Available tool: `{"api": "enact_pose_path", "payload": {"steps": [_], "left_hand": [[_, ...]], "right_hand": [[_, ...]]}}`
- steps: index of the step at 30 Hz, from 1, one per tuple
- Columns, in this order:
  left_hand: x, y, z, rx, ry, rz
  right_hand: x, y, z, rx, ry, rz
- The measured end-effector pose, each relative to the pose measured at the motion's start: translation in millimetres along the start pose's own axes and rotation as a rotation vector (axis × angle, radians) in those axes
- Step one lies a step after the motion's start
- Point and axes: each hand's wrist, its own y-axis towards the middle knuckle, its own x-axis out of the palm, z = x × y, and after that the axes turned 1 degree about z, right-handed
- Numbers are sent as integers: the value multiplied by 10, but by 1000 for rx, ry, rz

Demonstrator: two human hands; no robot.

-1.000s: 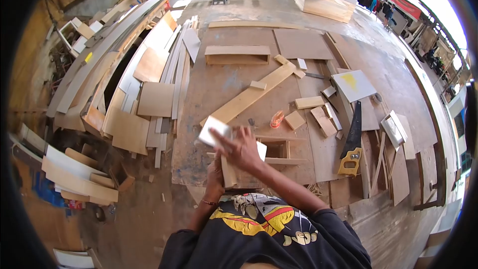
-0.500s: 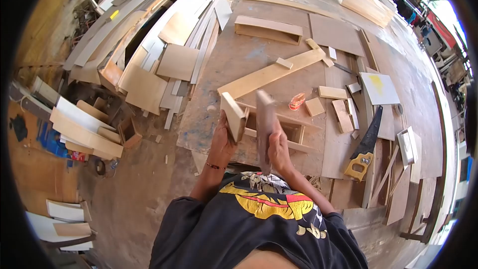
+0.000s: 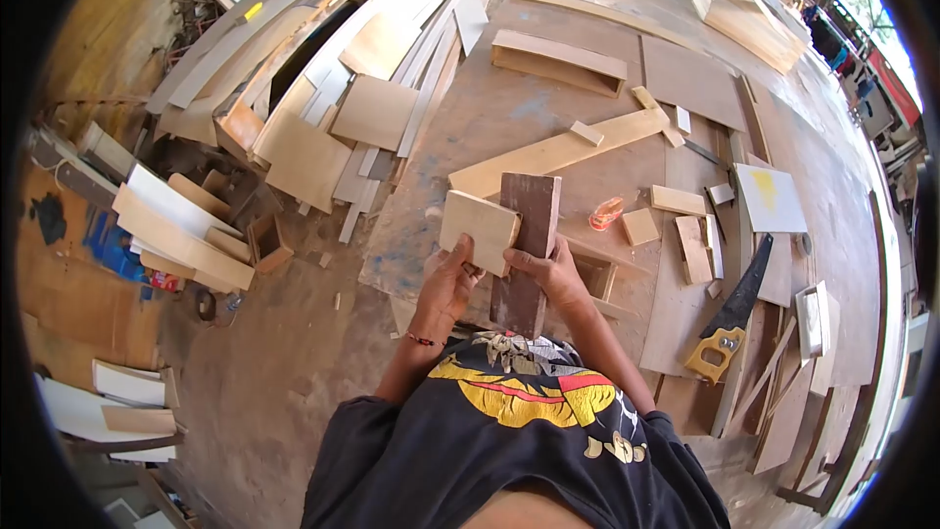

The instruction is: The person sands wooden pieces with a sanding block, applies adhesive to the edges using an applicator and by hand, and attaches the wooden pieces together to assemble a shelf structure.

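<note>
My left hand [image 3: 453, 279] grips a small pale wooden block [image 3: 478, 231] by its lower edge, thumb on its face. In my right hand [image 3: 553, 274] is a dark brown board [image 3: 526, 255], held upright with my thumb across its front. The pale block's right edge meets the brown board or slightly overlaps it. Behind them, partly hidden, a narrow wooden frame [image 3: 593, 274] lies on the worktable [image 3: 411, 225]. A long light plank [image 3: 558, 152] rests slantwise beyond my hands, carrying a small wood piece [image 3: 587, 133].
To the right lie a handsaw [image 3: 731, 318] with a yellow handle, a red-and-clear packet [image 3: 605, 214] and several wood offcuts [image 3: 678, 200]. A shallow wooden box [image 3: 558, 61] stands toward the back. Stacked boards [image 3: 377, 110] fill the left side.
The pale block has turned so its broad face shows toward me, and the brown board has turned its face too. The two pieces have come together. The view has shifted slightly.
</note>
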Motion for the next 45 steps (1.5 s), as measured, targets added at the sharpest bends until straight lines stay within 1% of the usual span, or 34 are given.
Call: {"api": "enact_pose_path", "payload": {"steps": [2, 4, 6, 8, 9, 10, 11, 12, 14, 15, 17, 18, 20, 21, 22, 23, 24, 26, 27, 29, 30, 32, 33, 34, 35, 36, 38, 39, 40, 41, 42, 44, 45], "left_hand": [[-47, 2, -44, 5, 12, -8], [1, -4, -123, 91, 48, 0], [4, 17, -111, 122, 49, 11], [54, 7, -77, 247, 430, 227], [99, -18, -16, 247, 430, 229], [155, -56, 94, 608, 1089, 400], [223, -75, 204, 773, 1429, 442], [291, -95, 314, 959, 1755, 554], [379, -103, 481, 1074, 1600, 57], [361, -82, 517, 1070, 1601, 66], [346, -63, 576, 628, 1548, -171], [365, -95, 610, 626, 1550, -170], [420, -195, 685, 289, 1418, -152], [332, -189, 646, 285, 1416, -147], [177, -163, 567, 269, 1177, -192], [90, -157, 525, 256, 937, -232], [25, -147, 494, 259, 934, -225], [-40, -136, 434, 316, 781, -211], [-52, -127, 393, 315, 780, -209], [-13, -107, 317, 365, 650, -221], [31, -115, 304, 363, 645, -222], [144, -150, 328, 295, 596, -292], [175, -153, 335, 292, 593, -295], [203, -150, 336, 358, 670, -323], [222, -145, 338, 423, 745, -349], [233, -136, 345, 420, 741, -350], [238, -115, 366, 561, 1059, -358], [223, -99, 356, 558, 1057, -361], [192, -69, 338, 667, 1201, -344], [154, -37, 316, 777, 1344, -325], [91, 0, 289, 777, 1343, -328], [-50, 60, 272, 607, 1282, -205], [-91, 82, 357, 694, 1464, -236]], "right_hand": [[48, 34, -86, -68, 5, -32], [9, 168, 19, -80, -37, -53], [-14, 245, 49, -95, -75, -66], [-64, 288, 14, -66, -124, -74], [-98, 304, -21, -65, -124, -75], [-133, 316, -74, -53, -212, -138], [-159, 328, -131, -41, -299, -199], [-172, 342, -200, -34, -296, -197], [-162, 350, -317, 73, -412, -333], [-140, 363, -345, 78, -412, -339], [-105, 392, -376, 41, -452, -419], [-105, 408, -379, 42, -449, -419], [-130, 433, -388, -27, -689, -334], [-152, 459, -359, -22, -688, -338], [-177, 497, -303, -211, -670, -245], [-165, 509, -291, -306, -658, -204], [-149, 519, -281, -401, -649, -161], [-94, 466, -322, -362, -652, -98], [-58, 439, -329, -360, -653, -99], [30, 396, -335, -322, -782, -106], [69, 381, -338, -308, -827, -108], [135, 361, -347, -277, -918, -90], [161, 347, -368, -256, -949, -77], [162, 352, -360, -254, -953, -73], [156, 365, -343, -301, -984, -79], [147, 379, -317, -348, -1012, -85], [128, 440, -263, -379, -1053, -57], [119, 466, -234, -415, -1092, -29], [129, 479, -203, -413, -1093, -25], [151, 494, -170, -459, -1122, -21], [172, 512, -135, -506, -1152, -17], [221, 424, 31, -649, -1234, -45], [300, 299, 60, -692, -1236, -80]]}}
